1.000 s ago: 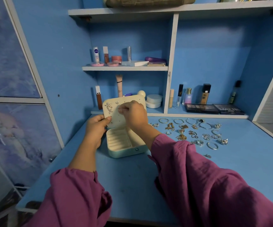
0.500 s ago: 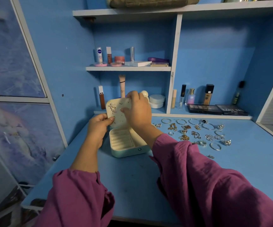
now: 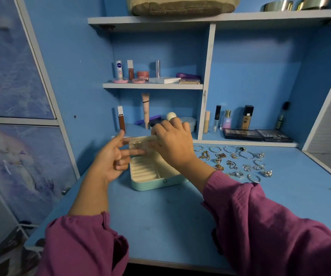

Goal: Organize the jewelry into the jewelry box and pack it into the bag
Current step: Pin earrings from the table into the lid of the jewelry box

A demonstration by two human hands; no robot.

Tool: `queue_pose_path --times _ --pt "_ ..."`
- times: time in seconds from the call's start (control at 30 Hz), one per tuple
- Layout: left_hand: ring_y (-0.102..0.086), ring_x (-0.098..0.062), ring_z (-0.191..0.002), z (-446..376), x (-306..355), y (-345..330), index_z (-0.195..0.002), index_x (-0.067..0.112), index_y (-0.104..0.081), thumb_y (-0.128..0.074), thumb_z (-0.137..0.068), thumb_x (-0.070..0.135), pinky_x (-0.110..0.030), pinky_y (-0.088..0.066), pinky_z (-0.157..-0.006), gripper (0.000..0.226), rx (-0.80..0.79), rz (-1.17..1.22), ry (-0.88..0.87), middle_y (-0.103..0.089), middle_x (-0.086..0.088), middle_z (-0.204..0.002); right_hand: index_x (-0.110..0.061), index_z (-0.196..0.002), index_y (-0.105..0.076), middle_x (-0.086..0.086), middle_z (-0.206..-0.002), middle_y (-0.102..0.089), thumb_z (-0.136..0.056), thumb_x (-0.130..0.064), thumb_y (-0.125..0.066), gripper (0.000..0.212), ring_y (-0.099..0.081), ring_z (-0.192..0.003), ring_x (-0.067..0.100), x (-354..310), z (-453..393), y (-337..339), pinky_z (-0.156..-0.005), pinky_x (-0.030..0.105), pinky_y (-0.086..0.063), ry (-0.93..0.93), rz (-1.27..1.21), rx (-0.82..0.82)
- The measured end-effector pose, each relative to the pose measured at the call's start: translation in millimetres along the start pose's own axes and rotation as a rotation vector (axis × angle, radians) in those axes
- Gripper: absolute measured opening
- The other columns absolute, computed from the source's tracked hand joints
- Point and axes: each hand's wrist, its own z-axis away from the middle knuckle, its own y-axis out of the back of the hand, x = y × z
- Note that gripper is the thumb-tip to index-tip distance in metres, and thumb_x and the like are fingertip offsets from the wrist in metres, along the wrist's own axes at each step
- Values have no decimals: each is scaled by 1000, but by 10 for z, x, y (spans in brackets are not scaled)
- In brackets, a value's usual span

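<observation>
Fingers (image 3: 134, 151) of the left hand (image 3: 109, 164) are spread apart, two laid straight against the lid (image 3: 140, 143) of the jewelry box (image 3: 156, 174). The lid's far edge is gripped by the curled right hand (image 3: 172, 144), tilted over the open tray. The box is set on the blue bench (image 3: 160, 216), with loose jewelry (image 3: 234, 162) spread to its right.

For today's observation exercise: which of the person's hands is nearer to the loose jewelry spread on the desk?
Right. The right hand is at the jewelry box lid, just beside the loose jewelry. The left hand is on the box's far side, further away.
</observation>
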Motion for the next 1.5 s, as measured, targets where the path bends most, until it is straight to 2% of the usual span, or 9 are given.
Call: queue_pose_path --times 0.17,0.33,0.53,0.7,0.8,0.93,1.23,1.37,1.5 --pt "-23 -1 -28 57 4 -24 -103 8 -64 -47 -95 35 -9 -17 -27 33 -64 2 105 -68 -16 -92 -22 -73 -64 -6 -71 -61 -72 -39 -68 18 -55 -72 25 19 200 13 -66 32 -24 89 -23 8" --pt "-28 -3 -25 113 0 -83 -99 2 -60 -43 -97 12 -7 -17 -27 19 -79 39 179 -55 9 -50 -21 -71 -65 -5 -68 -59 -67 -33 -76 17 -54 -69 24 16 313 18 -63 32 -24 127 -21 -33" --pt "-30 -1 -26 100 -26 -101 -97 -1 -60 -44 -94 0 -6 -17 -28 16 -46 57 213 -65 5 -59 -20 -70 -64 -5 -67 -59 -59 -31 -83 24 -54 -69 23 12 326 45 -64 31 -22 172 -29 -83" --pt "-29 -2 -25 78 -40 -101 -97 -2 -61 -45 -93 -1 -7 -18 -27 16 -26 33 219 -60 4 -58 -24 -74 -69 -8 -69 -61 -61 -35 -81 21 -55 -71 22 64 338 132 -63 30 -33 139 -129 -162" --pt "-28 -2 -25 75 -38 -95 -98 -2 -63 -45 -94 0 -7 -18 -26 18 -32 27 228 -49 5 -48 -28 -94 -68 -10 -82 -63 -73 -44 -73 27 -51 -86 18 184 353 275 -72 31 -28 25 -220 -293" --pt "-28 -2 -25 82 -36 -87 -81 -1 -74 -46 -93 -4 -8 -19 -26 30 -41 -2 216 -57 3 -52 -33 -111 -62 -15 -92 -59 -82 -50 -65 34 -42 -96 9 474 422 475 -84 31 -32 -180 -414 -443" --pt "-27 -2 -25 62 -52 -69 -70 3 -76 -48 -90 -8 -9 -19 -26 37 -31 -67 197 -57 3 -51 -22 -81 -73 -7 -81 -70 -82 -26 -73 4 -59 -78 14 1179 650 821 -74 33 -50 -578 -753 -627" --pt "-26 -2 -25 42 -60 -59 -69 4 -76 -47 -90 -8 -9 -19 -26 38 -23 -82 196 -53 4 -50 -23 -75 -74 -7 -76 -71 -79 -22 -77 5 -57 -63 -5 1302 722 872 -60 12 -44 -535 -694 -783" --pt "-26 -2 -25 46 -57 -78 -83 -1 -71 -46 -90 -7 -8 -18 -26 26 0 -76 202 -54 4 -49 -28 -74 -74 -11 -76 -68 -78 -22 -77 7 -55 -64 -3 1290 747 845 -61 12 -41 -448 -613 -896"
